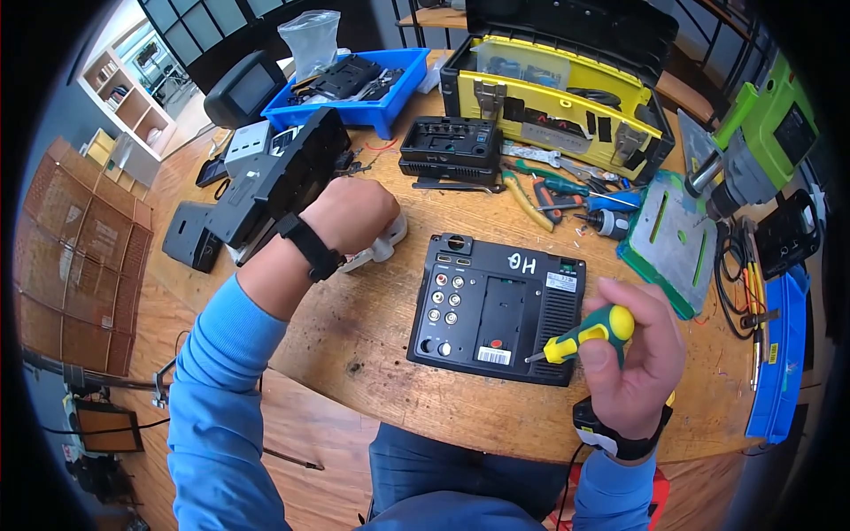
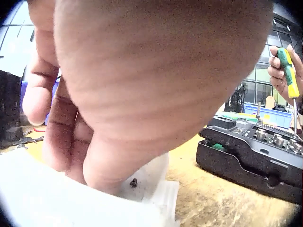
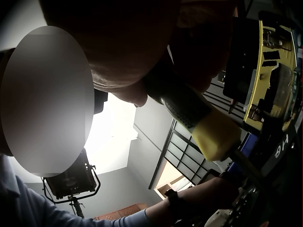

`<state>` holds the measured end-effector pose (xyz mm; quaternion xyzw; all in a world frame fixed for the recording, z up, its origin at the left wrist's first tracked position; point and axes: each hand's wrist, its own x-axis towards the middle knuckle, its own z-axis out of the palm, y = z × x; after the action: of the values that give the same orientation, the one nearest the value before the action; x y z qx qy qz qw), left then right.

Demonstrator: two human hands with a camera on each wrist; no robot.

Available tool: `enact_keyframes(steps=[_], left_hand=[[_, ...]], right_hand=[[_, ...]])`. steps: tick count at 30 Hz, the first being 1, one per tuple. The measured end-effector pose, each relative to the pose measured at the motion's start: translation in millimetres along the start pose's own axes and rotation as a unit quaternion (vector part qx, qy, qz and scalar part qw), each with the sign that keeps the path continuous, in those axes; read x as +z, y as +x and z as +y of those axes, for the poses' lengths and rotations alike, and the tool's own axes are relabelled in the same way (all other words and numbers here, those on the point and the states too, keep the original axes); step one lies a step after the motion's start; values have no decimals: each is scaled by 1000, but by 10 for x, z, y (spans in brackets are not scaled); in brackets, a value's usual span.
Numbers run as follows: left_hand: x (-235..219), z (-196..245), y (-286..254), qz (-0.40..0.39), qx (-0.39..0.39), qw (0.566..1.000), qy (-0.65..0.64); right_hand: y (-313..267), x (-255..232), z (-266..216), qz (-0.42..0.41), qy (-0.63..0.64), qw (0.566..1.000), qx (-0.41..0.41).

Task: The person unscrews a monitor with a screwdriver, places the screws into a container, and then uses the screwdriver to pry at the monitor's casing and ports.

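My right hand (image 1: 642, 376) grips a screwdriver (image 1: 602, 332) with a green and yellow handle. Its metal tip points left, over the lower right part of a black device (image 1: 478, 310) marked "HQ". That device lies back-up on the table, showing rows of round connectors, a recessed middle and a barcode label. My left hand (image 1: 354, 212) is at a white container (image 1: 385, 243) left of the device. In the left wrist view its fingers (image 2: 57, 146) reach down into the white container, where a small dark screw (image 2: 134, 182) lies; the container's near edge hides some fingertips, so I cannot tell whether they pinch anything.
Black housings (image 1: 274, 186) stand beside my left forearm. A blue bin (image 1: 390, 111) of parts and a second black device (image 1: 450, 146) sit behind. Pliers (image 1: 531, 203) and other tools lie before a yellow-black toolbox (image 1: 567, 111). At right stands a green drill stand (image 1: 668, 234).
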<state>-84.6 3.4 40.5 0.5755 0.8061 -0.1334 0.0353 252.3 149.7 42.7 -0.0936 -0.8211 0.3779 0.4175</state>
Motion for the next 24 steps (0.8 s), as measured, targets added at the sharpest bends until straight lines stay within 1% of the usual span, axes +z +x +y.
enact_keyframes(steps=[3,6,8,12,15,17,18,20,21,22,24], left_hand=[[12,-17,-6,-12,18,1000,-2],[54,-57,0,7,36,999,-21],[6,-42,3,-14,33,999,-16],[-43,-39,9,-32,43,998,-26],[-17,-81,24,-12,38,999,-27],[-73,-115,-2,28,47,998,-43],[-105,-108,-27,38,33,997,-57],[-171,-106,-71,63,30,991,-111],[-176,-116,-83,84,37,989,-116],[-200,-116,-94,84,40,989,-118],[-246,-89,-124,121,68,969,-206]], right_hand=[[-5,7,-16,2,4,1000,10],[8,1,-22,-2,1,1000,5],[13,-1,-22,-1,-1,1000,3],[18,2,-19,1,7,1000,0],[9,0,-11,3,8,1000,5],[18,0,0,1,4,1000,-1],[17,-5,3,-1,3,1000,-9],[16,-10,7,-3,2,1000,-7],[17,-10,10,-5,5,1000,-9],[19,-7,15,-4,2,1000,-7],[16,-2,24,0,17,1000,-4]])
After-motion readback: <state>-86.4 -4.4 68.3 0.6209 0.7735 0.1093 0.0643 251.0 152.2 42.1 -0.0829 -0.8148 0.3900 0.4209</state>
